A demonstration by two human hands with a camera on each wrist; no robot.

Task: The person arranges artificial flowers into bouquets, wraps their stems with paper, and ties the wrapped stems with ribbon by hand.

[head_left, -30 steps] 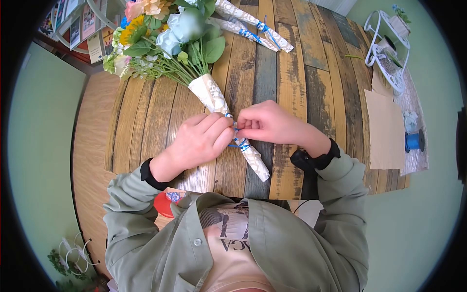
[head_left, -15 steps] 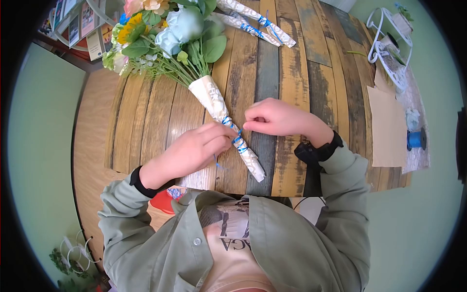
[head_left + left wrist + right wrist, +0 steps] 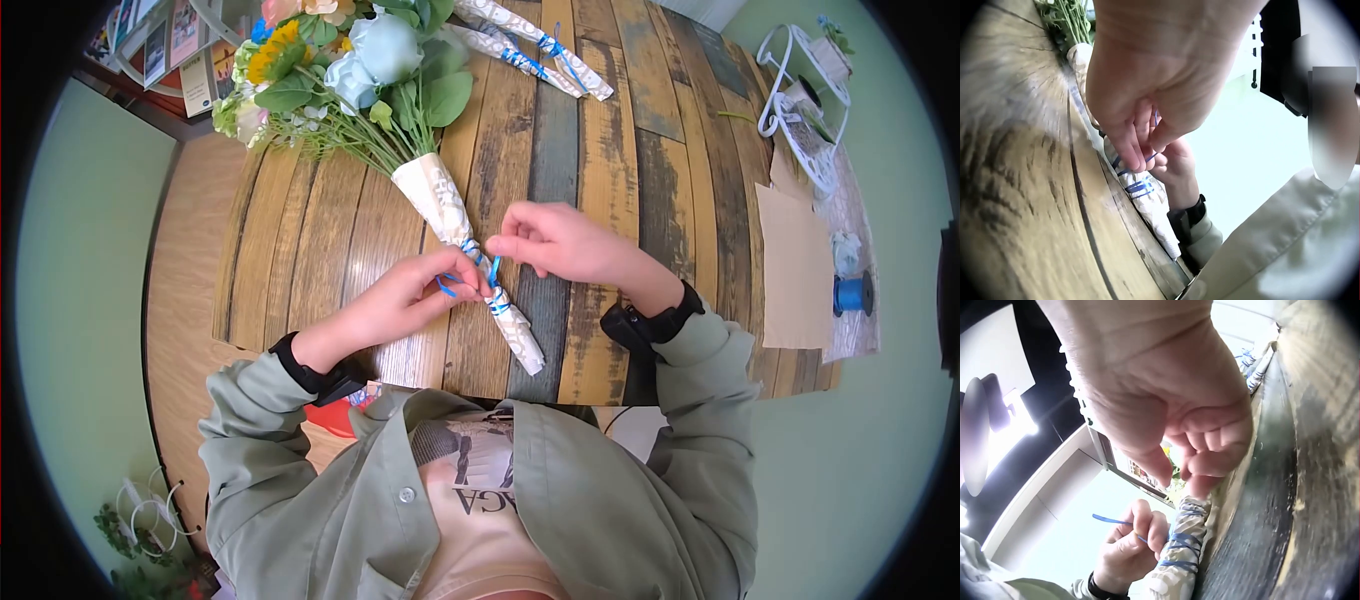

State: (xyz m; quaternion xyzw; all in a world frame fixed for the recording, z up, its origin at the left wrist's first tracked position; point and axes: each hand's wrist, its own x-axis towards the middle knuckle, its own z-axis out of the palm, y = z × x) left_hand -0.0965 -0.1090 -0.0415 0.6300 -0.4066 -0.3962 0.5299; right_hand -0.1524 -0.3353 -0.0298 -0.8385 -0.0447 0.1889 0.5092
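A bouquet of mixed flowers (image 3: 370, 75) lies on the table, its stems bound in a patterned paper wrap (image 3: 430, 195). Blue ribbon (image 3: 1182, 540) winds round the narrow lower part of the wrap. My left hand (image 3: 415, 290) pinches the blue ribbon between thumb and fingers beside the wrap, a loose end (image 3: 1110, 519) sticking out. Over the other side of the wrap is my right hand (image 3: 565, 240), fingers loosely bent. Its thumb (image 3: 1157, 469) stands apart from the fingertips, with no ribbon between them in the right wrist view. A small ribbon loop (image 3: 494, 268) rises just below that thumb.
Paper-wrapped stem ends with blue ribbon (image 3: 545, 65) lie at the back of the table. On the right are brown paper (image 3: 795, 265), a spool of blue ribbon (image 3: 853, 294) and a white metal stand (image 3: 770, 100). A magazine rack (image 3: 190, 45) stands beyond the back left.
Both hands were together at the ribbon; the right drew away to the right, then came back close to the wrap. The left hand has turned, its thumb and pinched ribbon now showing.
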